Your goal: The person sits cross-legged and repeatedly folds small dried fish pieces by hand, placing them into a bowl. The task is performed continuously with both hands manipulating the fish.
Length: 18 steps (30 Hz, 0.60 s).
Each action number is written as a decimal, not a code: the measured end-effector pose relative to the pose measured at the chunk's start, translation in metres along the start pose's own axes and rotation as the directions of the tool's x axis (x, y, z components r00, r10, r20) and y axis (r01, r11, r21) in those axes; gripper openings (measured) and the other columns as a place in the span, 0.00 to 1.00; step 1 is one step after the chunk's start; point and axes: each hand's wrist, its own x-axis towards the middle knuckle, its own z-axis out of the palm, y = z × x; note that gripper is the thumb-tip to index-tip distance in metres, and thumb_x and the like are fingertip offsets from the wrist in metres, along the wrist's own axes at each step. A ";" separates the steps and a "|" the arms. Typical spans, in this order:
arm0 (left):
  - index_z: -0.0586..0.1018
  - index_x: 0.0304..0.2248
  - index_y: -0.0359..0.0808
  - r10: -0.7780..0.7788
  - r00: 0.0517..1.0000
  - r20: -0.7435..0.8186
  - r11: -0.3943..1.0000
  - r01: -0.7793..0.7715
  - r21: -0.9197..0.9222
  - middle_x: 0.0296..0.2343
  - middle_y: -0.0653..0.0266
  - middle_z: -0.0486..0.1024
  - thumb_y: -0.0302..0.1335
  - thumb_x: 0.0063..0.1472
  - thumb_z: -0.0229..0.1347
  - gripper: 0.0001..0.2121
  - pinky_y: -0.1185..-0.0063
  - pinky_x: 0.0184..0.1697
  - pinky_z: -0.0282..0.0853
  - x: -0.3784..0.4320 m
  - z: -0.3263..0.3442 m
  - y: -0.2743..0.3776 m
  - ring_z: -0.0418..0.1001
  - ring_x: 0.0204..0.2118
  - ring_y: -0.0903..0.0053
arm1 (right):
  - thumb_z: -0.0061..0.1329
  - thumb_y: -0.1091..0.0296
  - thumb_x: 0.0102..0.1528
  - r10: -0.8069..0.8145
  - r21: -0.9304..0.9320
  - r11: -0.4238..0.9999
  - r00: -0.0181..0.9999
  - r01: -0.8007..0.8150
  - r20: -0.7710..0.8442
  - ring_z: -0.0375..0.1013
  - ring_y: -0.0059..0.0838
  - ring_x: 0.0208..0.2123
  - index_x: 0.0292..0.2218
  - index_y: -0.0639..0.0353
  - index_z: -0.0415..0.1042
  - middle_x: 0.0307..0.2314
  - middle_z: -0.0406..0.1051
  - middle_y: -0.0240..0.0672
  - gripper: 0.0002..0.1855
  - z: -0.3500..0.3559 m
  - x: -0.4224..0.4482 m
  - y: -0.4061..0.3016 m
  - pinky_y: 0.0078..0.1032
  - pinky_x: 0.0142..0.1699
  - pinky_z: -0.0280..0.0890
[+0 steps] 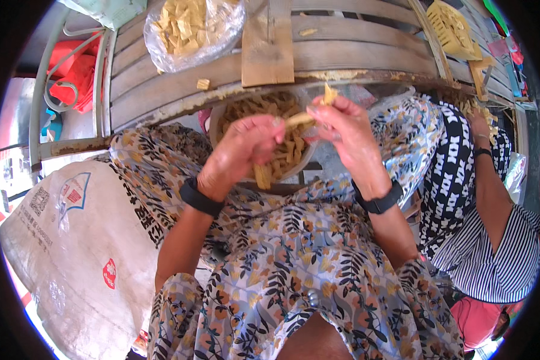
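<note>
My left hand (247, 144) and my right hand (344, 130) both grip a pale yellow, dried-looking strip (299, 119) stretched between their fingertips. Another yellow piece (328, 94) sticks up from the fingers of my right hand. Beneath my left palm a thicker yellow piece (263, 176) shows; whether the palm holds it I cannot tell. Below both hands a round, light-coloured tub (214, 123) between my knees is filled with similar yellow pieces (256, 105). Part of the tub is hidden by my hands.
A slatted wooden table (364, 38) bears a plastic bag of yellow pieces (180, 27), a wooden board (267, 58) and a yellow basket (452, 27). A large woven sack (81, 252) stands at my left. On the right sits a co-worker in striped clothing (490, 261), one hand (478, 123) among similar pieces.
</note>
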 end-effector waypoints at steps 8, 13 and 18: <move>0.77 0.32 0.33 0.460 0.870 -0.181 0.690 -0.222 0.689 0.17 0.77 0.64 0.30 0.58 0.51 0.08 0.90 0.20 0.55 0.019 -0.029 0.064 0.60 0.19 0.91 | 0.53 0.66 0.49 -0.334 -0.373 0.866 0.940 0.333 0.064 0.59 0.11 0.16 0.31 0.62 0.72 0.17 0.64 0.24 0.09 0.019 0.075 -0.027 0.10 0.20 0.52; 0.78 0.28 0.32 0.746 0.646 -0.162 0.368 -0.198 0.908 0.17 0.70 0.71 0.29 0.54 0.54 0.07 0.84 0.22 0.59 0.086 -0.057 0.099 0.64 0.19 0.86 | 0.52 0.65 0.47 -0.537 -0.408 0.756 0.841 0.512 0.060 0.63 0.14 0.17 0.28 0.66 0.72 0.16 0.67 0.27 0.11 0.032 0.151 -0.030 0.14 0.22 0.58; 0.77 0.27 0.31 0.808 0.575 -0.128 0.297 -0.210 0.932 0.16 0.63 0.70 0.30 0.52 0.55 0.09 0.81 0.23 0.61 0.102 -0.072 0.075 0.65 0.19 0.82 | 0.51 0.66 0.46 -0.644 -0.745 0.487 0.763 0.455 0.045 0.63 0.14 0.18 0.26 0.69 0.71 0.16 0.69 0.29 0.12 0.023 0.146 -0.012 0.16 0.24 0.58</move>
